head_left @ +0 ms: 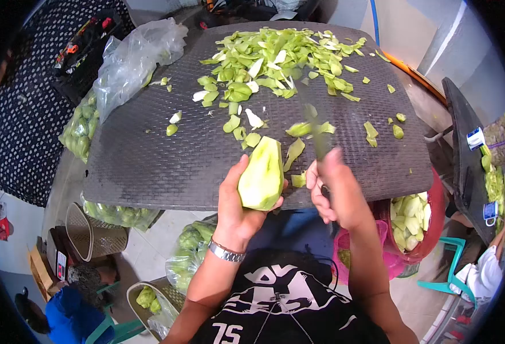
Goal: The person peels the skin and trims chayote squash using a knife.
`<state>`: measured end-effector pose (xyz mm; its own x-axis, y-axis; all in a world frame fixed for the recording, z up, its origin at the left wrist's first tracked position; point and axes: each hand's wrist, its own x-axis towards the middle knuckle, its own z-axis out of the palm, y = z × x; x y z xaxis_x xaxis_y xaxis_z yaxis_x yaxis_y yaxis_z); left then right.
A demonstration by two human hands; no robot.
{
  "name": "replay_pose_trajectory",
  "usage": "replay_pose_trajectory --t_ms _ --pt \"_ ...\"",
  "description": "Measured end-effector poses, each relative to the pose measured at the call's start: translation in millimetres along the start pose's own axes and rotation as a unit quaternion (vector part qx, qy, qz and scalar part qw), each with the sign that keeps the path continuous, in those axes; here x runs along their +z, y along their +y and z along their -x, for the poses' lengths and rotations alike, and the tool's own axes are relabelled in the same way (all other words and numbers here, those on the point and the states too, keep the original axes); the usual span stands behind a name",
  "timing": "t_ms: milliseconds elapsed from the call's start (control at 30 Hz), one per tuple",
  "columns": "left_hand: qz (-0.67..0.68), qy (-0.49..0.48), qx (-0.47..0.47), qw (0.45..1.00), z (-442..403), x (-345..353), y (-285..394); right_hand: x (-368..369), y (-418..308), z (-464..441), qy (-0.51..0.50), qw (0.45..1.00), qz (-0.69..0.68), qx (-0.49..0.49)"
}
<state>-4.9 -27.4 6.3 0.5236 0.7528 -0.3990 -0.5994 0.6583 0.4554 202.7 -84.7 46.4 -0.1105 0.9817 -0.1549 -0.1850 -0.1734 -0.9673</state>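
A pale green peeled chayote [262, 175] rests in my left hand [233, 198], whose fingers wrap round its lower part, just over the near edge of the table. My right hand [342, 192] grips a knife [317, 131] to the right of the chayote. Its blade points away from me and is smeared by motion. Knife and chayote are apart. Beyond my hands, green peelings [275, 54] lie heaped on the dark woven-pattern table [166, 163], with loose strips scattered nearer to me.
A clear plastic bag [135, 63] lies on the table's left corner. Bagged chayotes [190, 252] stand below by my left arm. At lower right, a red tub [434, 215] holds peeled pieces beside a pink basket [387, 249]. Other people sit at both sides, one in blue [75, 315].
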Motion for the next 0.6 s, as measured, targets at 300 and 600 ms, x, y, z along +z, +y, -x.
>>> replay_pose_trajectory --t_ms 300,600 --pt "0.011 0.035 0.087 0.996 -1 -1 -9 29 -4 8 0.014 0.826 0.559 -0.071" --pt "-0.006 0.036 0.076 0.996 -1 -12 -12 10 -1 8 0.042 0.801 0.579 -0.148"
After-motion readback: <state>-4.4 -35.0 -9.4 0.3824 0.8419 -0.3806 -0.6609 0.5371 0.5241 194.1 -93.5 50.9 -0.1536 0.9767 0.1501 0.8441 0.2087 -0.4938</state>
